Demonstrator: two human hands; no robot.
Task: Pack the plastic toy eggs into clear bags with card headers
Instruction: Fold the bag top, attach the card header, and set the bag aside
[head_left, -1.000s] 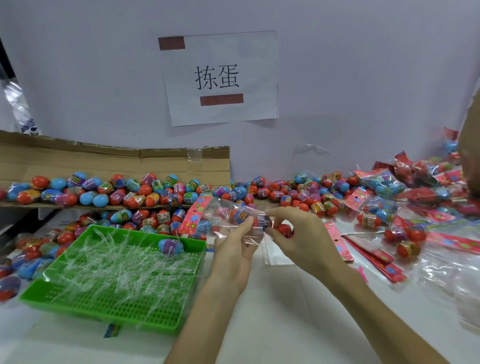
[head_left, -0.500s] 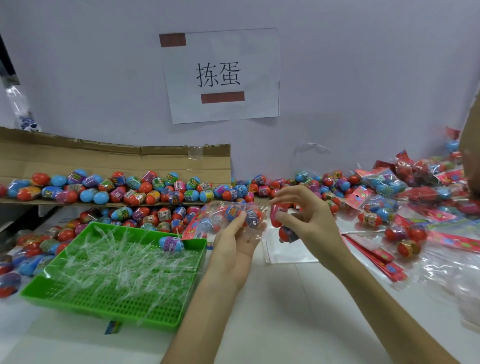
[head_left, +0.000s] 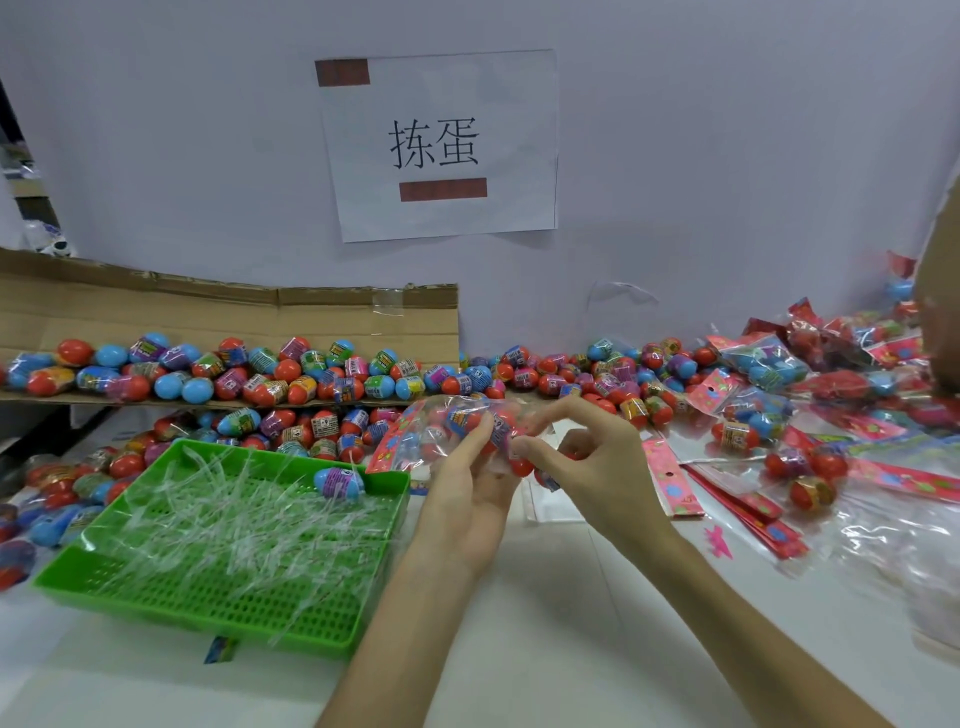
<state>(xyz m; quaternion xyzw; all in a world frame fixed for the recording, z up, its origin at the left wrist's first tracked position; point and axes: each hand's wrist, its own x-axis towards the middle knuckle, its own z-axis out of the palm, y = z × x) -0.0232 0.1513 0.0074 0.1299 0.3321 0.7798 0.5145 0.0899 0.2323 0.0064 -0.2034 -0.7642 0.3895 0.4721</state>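
clear bag (head_left: 434, 439) pinched between left hand (head_left: 467, 504) and right hand (head_left: 602, 467).

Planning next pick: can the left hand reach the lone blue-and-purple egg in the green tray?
Likely not yet: the left hand grips the clear plastic bag of eggs. The path itself looks free: the blue-and-purple plastic egg lies uncovered in the green plastic tray.

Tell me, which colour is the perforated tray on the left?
The perforated tray is bright green, seen best in the head view.

left hand (head_left: 466, 501) 1 | right hand (head_left: 602, 470) 1 | tray (head_left: 249, 621) 1 | sign (head_left: 519, 104) 1
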